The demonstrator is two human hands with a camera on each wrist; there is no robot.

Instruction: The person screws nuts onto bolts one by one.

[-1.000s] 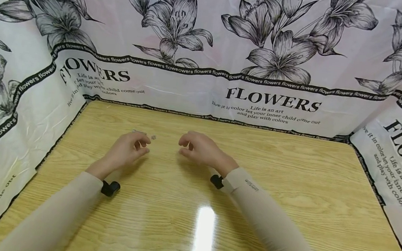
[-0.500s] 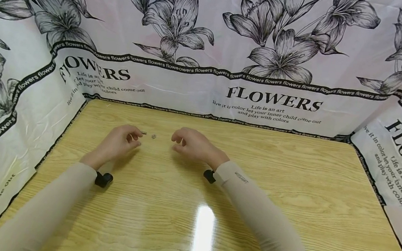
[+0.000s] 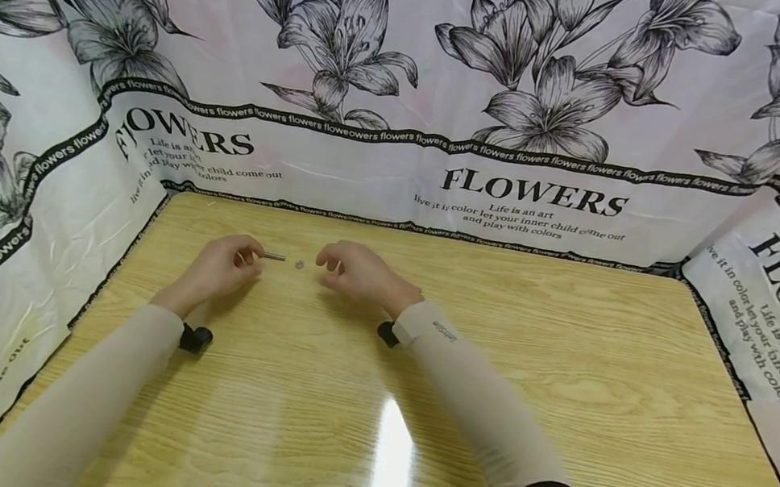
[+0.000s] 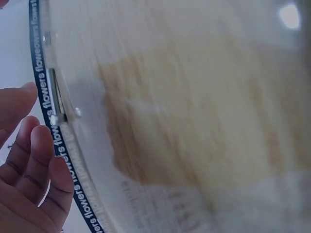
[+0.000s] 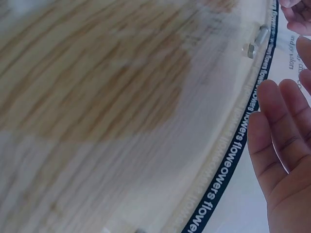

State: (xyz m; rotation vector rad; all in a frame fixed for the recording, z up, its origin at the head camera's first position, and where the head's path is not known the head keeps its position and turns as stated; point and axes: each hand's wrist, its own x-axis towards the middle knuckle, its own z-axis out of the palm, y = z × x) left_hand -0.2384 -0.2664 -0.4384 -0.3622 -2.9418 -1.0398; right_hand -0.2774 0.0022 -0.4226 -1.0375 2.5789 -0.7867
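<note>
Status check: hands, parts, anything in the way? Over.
Left hand and right hand open, no grip. Metal rod and small nut on table between them, apart. No obstacle visible between right hand and nut.

Tabletop booth (image 3: 599,383), flower-print cloth walls (image 3: 355,170)

The rod (image 3: 275,256) is silver, the table (image 3: 561,394) yellow wood-grain, the cloth (image 3: 347,173) black-flowered white.

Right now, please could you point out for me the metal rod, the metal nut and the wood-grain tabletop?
Metal rod (image 3: 275,256): head view, its shaft.
Metal nut (image 5: 250,50): right wrist view, its side.
Wood-grain tabletop (image 3: 608,368): head view, bare surface.
</note>
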